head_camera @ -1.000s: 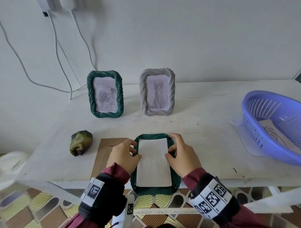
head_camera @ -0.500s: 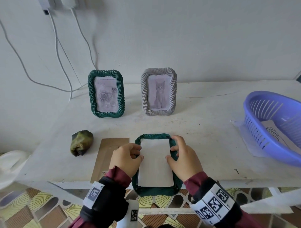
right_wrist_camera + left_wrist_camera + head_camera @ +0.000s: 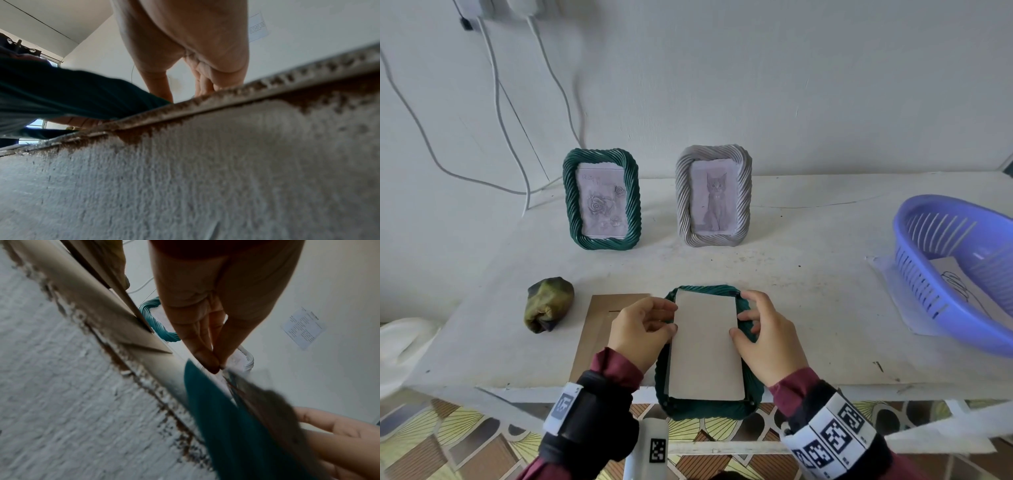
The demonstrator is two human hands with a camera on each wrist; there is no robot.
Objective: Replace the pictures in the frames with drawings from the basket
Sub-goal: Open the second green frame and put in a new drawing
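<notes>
A dark green frame (image 3: 709, 409) lies face down at the table's front edge, its near end hanging over. A pale sheet (image 3: 705, 346) fills its back. My left hand (image 3: 643, 329) is at the sheet's left edge; in the left wrist view thumb and finger of the left hand (image 3: 213, 365) pinch there, beside the green frame (image 3: 226, 418). My right hand (image 3: 763, 339) curls over the frame's right rim, thumb on the sheet. Two frames stand at the wall: a green frame (image 3: 570, 205) with roses and a grey frame (image 3: 683, 205) with a cat. The purple basket (image 3: 914, 260) holds a drawing (image 3: 959, 284).
A brown backing board (image 3: 599, 325) lies flat left of the frame, partly under my left hand. A green-brown lump (image 3: 549, 308) sits further left. White paper (image 3: 893, 294) lies under the basket. Cables (image 3: 500, 102) hang down the wall at the back left.
Both hands stay on the lying frame. My left fingers have closed in on the sheet's left edge, and my right index finger has drawn back from the top corner.
</notes>
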